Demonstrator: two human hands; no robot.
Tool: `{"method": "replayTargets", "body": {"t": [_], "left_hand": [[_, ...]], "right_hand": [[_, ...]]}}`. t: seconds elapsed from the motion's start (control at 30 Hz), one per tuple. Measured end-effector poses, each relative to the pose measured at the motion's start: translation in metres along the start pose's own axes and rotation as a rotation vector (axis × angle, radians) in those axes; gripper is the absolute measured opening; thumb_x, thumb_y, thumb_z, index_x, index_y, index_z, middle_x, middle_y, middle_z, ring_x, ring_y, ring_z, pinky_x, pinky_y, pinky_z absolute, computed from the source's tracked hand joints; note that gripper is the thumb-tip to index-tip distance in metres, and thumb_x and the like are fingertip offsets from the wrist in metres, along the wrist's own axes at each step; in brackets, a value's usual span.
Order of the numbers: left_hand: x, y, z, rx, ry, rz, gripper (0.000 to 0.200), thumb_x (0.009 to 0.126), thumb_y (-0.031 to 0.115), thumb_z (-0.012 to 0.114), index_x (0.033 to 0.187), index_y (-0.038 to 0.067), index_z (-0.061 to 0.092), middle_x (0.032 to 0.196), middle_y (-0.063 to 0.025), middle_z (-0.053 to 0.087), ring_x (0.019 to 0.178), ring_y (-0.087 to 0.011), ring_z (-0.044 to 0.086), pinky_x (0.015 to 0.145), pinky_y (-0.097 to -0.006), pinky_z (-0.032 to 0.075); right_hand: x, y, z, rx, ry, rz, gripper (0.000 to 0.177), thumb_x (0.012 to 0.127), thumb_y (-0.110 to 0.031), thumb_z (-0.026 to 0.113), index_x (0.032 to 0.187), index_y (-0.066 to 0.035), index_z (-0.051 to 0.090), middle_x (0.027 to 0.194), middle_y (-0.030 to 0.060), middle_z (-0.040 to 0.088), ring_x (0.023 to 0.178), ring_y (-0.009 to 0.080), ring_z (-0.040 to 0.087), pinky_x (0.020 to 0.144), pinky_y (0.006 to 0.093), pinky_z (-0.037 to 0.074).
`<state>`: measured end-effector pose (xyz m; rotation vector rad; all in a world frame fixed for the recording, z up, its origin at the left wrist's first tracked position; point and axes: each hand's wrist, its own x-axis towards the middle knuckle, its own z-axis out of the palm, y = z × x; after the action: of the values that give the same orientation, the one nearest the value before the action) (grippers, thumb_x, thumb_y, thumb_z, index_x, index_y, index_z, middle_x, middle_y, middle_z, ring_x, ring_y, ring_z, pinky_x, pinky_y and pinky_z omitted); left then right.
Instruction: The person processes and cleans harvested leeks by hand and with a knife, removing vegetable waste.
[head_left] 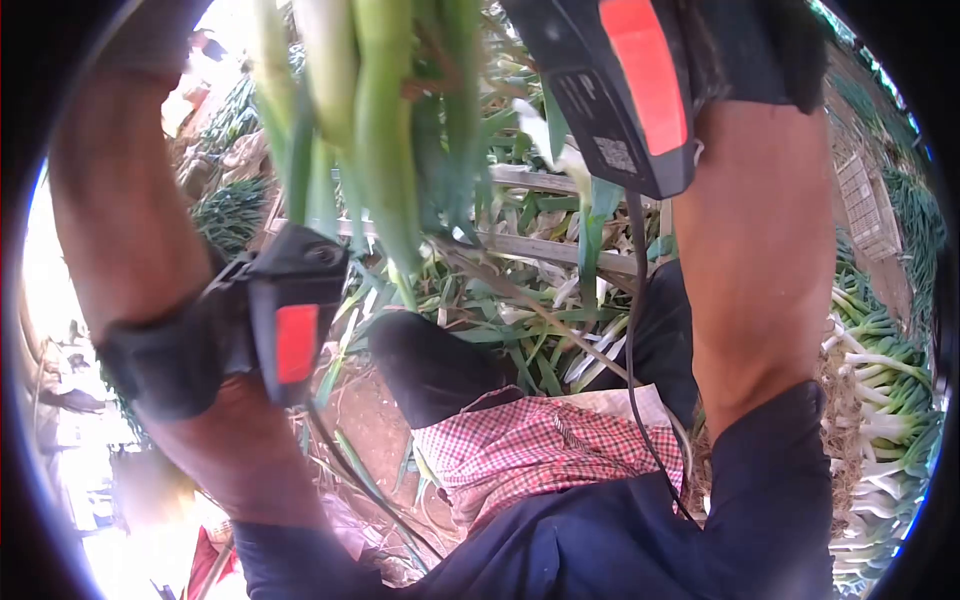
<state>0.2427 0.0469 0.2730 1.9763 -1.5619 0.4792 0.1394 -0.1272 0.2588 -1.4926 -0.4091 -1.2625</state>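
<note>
Long green leek stalks (385, 130) hang bunched, upright.

Gap btw. left forearm (130, 220) & right forearm (760, 260) crowded: leek stalks (380, 130) hanging from top centre, wrist device (620, 90) w/ cable (632, 330) dangling just right of them. Near: dark knee (430, 365) & checked cloth (540, 450) blocking low path. Far: wooden slats (560, 250) under leaf litter (520, 330). Right: stacked leeks (880, 380), prob. a crate (865, 200) beyond. Open only at bare soil patch (365, 410), near left of knee.
</note>
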Motion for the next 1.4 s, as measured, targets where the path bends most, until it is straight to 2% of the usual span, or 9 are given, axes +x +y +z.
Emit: {"method": "replayTargets", "body": {"t": [0.2,0.4,0.43,0.5,0.7,0.8,1.13,1.27,1.4], "left_hand": [[-0.004,0.005,-0.075,0.112,0.082,0.012,0.061,0.074,0.013,0.089,0.125,0.0,0.059,0.106,-0.0105,0.071,0.098,-0.0188,0.069,0.085,-0.0333,0.056],[-0.048,-0.007,-0.026,-0.189,-0.148,-0.23,0.063,0.075,-0.003,0.081,0.133,0.003,0.057,0.11,-0.0064,0.071,0.098,-0.0167,0.069,0.085,-0.0323,0.057],[-0.062,-0.027,-0.012,-0.311,-0.163,-0.192,0.05,0.071,0.01,0.086,0.114,0.002,0.062,0.104,-0.0074,0.07,0.093,-0.023,0.069,0.083,-0.0354,0.057],[-0.098,-0.038,0.02,-0.18,-0.264,-0.333,0.07,0.073,-0.003,0.082,0.136,0.006,0.054,0.118,-0.0065,0.066,0.108,-0.0144,0.063,0.092,-0.0336,0.055],[-0.186,-0.061,0.099,-0.937,-0.249,-0.648,0.092,0.069,-0.007,0.086,0.145,0.004,0.035,0.123,-0.0081,0.063,0.113,-0.0186,0.063,0.094,-0.0341,0.055],[-0.19,-0.062,0.111,-1.088,-0.187,-0.737,0.105,0.068,-0.003,0.09,0.154,0.003,0.03,0.123,-0.01,0.066,0.112,-0.0216,0.065,0.094,-0.0342,0.056],[-0.17,-0.078,0.144,-0.652,-0.167,-0.583,0.064,0.068,0.016,0.095,0.118,-0.002,0.06,0.103,-0.0057,0.072,0.089,-0.0111,0.067,0.078,-0.0303,0.057],[-0.163,-0.074,0.14,-0.686,-0.25,-0.6,0.065,0.066,0.021,0.097,0.115,-0.004,0.061,0.088,-0.0024,0.073,0.076,-0.0079,0.065,0.067,-0.0275,0.055],[-0.158,-0.066,0.137,-0.722,-0.29,-0.62,0.057,0.063,0.013,0.091,0.113,-0.001,0.069,0.099,-0.007,0.074,0.087,-0.0127,0.067,0.08,-0.0322,0.055]], "right_hand": [[-0.019,-0.005,0.061,0.28,0.048,0.143,0.031,0.092,-0.021,0.067,0.115,-0.001,0.071,0.108,0.0095,0.074,0.098,0.0183,0.07,0.09,0.035,0.055],[-0.073,0.026,0.098,0.545,0.172,0.341,0.03,0.087,-0.017,0.073,0.113,-0.001,0.071,0.102,0.0075,0.073,0.092,0.0157,0.069,0.084,0.0334,0.056],[-0.09,0.035,0.099,0.577,0.196,0.394,0.03,0.087,-0.016,0.074,0.113,-0.001,0.071,0.101,0.0071,0.073,0.091,0.0153,0.069,0.084,0.0331,0.056],[-0.131,0.053,0.098,0.59,0.237,0.528,0.031,0.085,-0.015,0.076,0.112,-0.001,0.071,0.1,0.0065,0.073,0.089,0.0144,0.069,0.082,0.0326,0.056],[-0.216,0.074,0.103,0.705,0.343,1.033,0.053,0.081,-0.016,0.086,0.127,-0.001,0.062,0.106,0.0043,0.07,0.092,0.014,0.068,0.08,0.0308,0.057],[-0.217,0.084,0.086,0.511,0.003,1.184,0.047,0.082,-0.023,0.087,0.119,-0.002,0.067,0.102,0.0059,0.071,0.087,0.011,0.066,0.074,0.0306,0.056],[-0.177,0.02,-0.001,-0.45,-0.667,0.761,0.034,0.091,-0.032,0.076,0.119,-0.013,0.074,0.106,0.011,0.076,0.096,0.0255,0.072,0.088,0.0357,0.057],[-0.178,0.045,-0.058,-0.452,-0.175,0.447,0.073,0.078,-0.048,0.085,0.132,-0.003,0.065,0.115,0.0196,0.073,0.108,0.0329,0.069,0.097,0.0415,0.053],[-0.181,0.122,-0.06,-0.86,-0.303,0.23,0.061,0.08,-0.05,0.083,0.124,-0.009,0.071,0.115,0.0154,0.073,0.106,0.0302,0.07,0.095,0.0378,0.055]]}}
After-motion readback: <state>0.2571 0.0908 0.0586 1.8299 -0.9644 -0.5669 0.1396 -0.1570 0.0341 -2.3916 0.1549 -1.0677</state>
